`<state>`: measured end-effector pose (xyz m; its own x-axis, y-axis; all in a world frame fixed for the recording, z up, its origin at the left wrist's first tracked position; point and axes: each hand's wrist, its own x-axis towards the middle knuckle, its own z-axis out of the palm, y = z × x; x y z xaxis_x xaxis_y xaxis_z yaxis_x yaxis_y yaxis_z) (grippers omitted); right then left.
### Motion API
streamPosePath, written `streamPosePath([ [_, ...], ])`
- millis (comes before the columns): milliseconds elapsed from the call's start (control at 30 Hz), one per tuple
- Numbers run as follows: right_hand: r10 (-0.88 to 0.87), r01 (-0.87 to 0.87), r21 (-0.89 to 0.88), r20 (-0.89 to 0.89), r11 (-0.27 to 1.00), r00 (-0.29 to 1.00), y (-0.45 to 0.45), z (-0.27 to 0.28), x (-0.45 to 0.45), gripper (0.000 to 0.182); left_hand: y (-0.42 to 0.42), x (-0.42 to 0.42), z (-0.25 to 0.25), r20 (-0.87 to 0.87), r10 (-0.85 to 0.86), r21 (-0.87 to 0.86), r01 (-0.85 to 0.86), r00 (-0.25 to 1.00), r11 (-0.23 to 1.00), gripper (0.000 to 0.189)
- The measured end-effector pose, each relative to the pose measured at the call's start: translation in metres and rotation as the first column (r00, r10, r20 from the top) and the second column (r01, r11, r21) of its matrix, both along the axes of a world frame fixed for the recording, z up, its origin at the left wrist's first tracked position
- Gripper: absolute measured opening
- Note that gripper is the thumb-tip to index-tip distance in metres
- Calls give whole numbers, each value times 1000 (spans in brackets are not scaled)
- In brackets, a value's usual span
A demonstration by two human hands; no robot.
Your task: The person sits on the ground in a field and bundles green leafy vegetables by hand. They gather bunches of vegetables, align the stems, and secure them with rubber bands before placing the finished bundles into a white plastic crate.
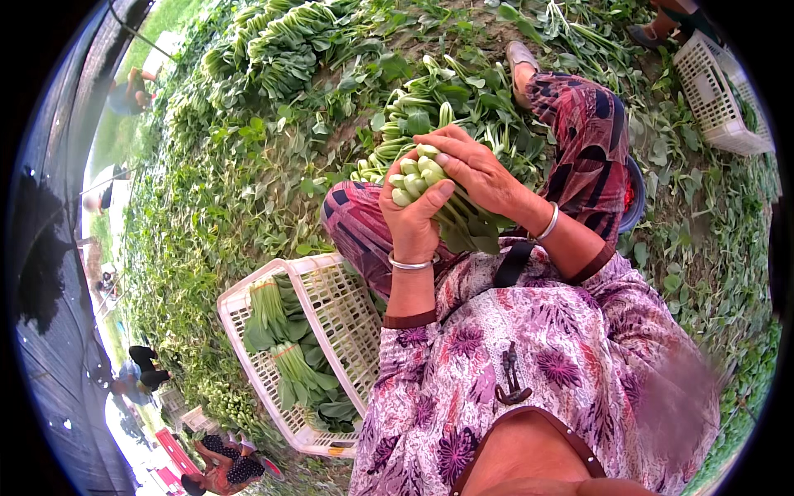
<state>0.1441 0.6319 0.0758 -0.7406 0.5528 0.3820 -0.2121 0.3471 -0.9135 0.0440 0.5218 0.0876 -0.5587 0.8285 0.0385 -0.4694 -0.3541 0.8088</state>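
Note:
Both hands are around one bunch of leafy greens (412,180) with pale green stem ends, held above the lap. My left hand (414,217) grips the bunch from below, its thumb across the stems. My right hand (474,167) closes over the other side, fingertips near the stem ends; the leaves hang toward the body. Just beyond the hands, more loose greens (397,139) lie in a row on the ground. A white plastic crate (338,304) beside the left knee holds several bunches tied with reddish bands (288,366).
A large pile of greens (291,43) lies at the top left. Another white crate (713,93) stands at the upper right, near another person's foot. A blue container (634,192) with red contents sits by the right leg. Other people are at the left edge.

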Motion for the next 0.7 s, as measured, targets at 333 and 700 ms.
streamPosePath([
  [333, -78, 78, 48, 8, 996, 997, -11, -25, -11, 44, 1, -10, -16, 69, 21, -93, -15, 997, 996, 52],
  [700, -176, 113, 311, 186, 944, 967, 15, -37, -46, 43, 19, -36, -43, 362, 60, -41, -48, 930, 998, 40],
])
